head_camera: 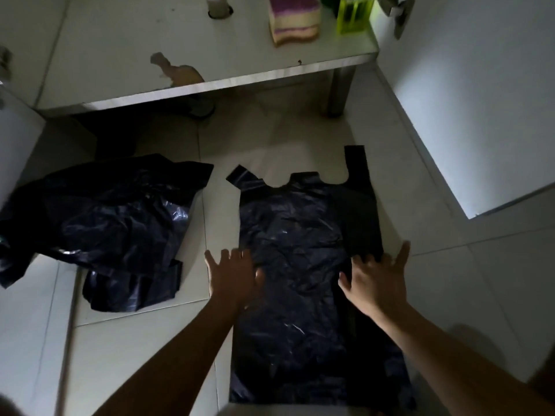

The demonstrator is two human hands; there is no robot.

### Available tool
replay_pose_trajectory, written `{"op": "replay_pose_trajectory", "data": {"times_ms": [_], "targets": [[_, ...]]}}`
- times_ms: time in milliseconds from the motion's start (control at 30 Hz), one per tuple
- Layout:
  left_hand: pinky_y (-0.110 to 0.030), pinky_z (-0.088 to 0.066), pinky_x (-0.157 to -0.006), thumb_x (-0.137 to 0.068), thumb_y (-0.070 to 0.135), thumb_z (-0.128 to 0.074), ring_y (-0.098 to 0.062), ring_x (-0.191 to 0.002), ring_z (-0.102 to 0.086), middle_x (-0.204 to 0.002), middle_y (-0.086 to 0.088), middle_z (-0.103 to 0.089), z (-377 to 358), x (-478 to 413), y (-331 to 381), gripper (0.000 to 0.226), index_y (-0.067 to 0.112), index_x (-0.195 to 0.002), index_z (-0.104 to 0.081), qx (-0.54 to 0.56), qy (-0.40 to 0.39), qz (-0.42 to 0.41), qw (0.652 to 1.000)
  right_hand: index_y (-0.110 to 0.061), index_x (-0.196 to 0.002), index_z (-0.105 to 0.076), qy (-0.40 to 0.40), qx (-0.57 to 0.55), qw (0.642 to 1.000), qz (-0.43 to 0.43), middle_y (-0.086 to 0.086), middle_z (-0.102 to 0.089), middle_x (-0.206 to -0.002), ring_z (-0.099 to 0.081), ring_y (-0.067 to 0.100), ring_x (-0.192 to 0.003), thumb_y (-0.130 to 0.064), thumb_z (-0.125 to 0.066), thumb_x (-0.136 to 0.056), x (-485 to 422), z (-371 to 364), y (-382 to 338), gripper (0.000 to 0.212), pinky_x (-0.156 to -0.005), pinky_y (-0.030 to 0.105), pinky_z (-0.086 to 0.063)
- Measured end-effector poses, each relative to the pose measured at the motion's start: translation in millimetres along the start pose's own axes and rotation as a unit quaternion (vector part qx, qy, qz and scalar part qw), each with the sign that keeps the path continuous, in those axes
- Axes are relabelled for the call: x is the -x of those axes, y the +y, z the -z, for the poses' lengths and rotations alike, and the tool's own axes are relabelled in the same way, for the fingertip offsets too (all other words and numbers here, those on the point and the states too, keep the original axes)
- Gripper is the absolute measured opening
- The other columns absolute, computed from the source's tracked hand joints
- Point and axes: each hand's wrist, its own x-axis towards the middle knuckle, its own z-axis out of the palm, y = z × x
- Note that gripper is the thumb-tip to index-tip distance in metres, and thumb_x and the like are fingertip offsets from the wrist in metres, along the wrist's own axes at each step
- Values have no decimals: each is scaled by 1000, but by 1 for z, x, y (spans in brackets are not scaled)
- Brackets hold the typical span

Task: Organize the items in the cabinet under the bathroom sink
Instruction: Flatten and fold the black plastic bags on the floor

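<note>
A black plastic carrier bag [300,235] lies spread flat on the tiled floor in front of me, its two handles pointing away toward the cabinet. My left hand [232,274] presses on its left edge with the fingers spread. My right hand [377,280] lies on its right side, fingers spread and straight. A crumpled heap of black plastic bags [102,217] sits on the floor to the left, apart from both hands.
The cabinet floor shelf [210,82] runs across the top, chipped near its front edge. On it stand a striped sponge [295,21], a yellow-green bottle [354,13] and a pale bottle [217,6]. An open cabinet door [480,100] stands at right.
</note>
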Motion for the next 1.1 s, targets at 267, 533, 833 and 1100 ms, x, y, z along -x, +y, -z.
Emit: {"op": "replay_pose_trajectory", "data": {"times_ms": [267, 533, 833, 1100], "targets": [[-64, -4, -115, -96, 63, -32, -32, -151, -4, -165, -7, -4, -5, -53, 20, 76, 27, -157, -5, 69, -23, -57, 996, -33, -158, -7, -65, -178, 981, 30, 4, -5, -167, -9, 36, -151, -61, -42, -95, -75, 0, -3, 76, -119, 60, -12], [-68, -10, -112, -93, 56, -39, -30, -131, -42, -136, -9, -50, -7, -38, 4, 54, 19, -132, -47, 21, 57, 19, 998, -33, -152, -26, 48, -148, 986, 60, 6, -29, -159, -30, 34, -143, -63, -51, -86, -74, -12, -21, 77, -116, 65, -18], [-54, -31, -105, -93, 50, -48, -37, -134, -34, -149, -17, -33, 20, -135, 6, 67, 13, -146, -31, 179, 146, 97, 968, -42, -157, 4, 85, -200, 975, 45, 1, 4, -168, 7, 35, -153, -76, -21, -91, -115, -41, -51, 77, -116, 69, 2], [-59, -4, -119, -94, 60, -34, -34, -151, 8, -165, -12, 7, -12, -151, 23, 75, 15, -153, -23, 156, 175, 113, 966, -37, -159, -1, 145, -198, 969, 1, 4, -2, -168, 0, 37, -153, -73, -23, -93, -114, -51, -68, 78, -115, 71, -3]]}}
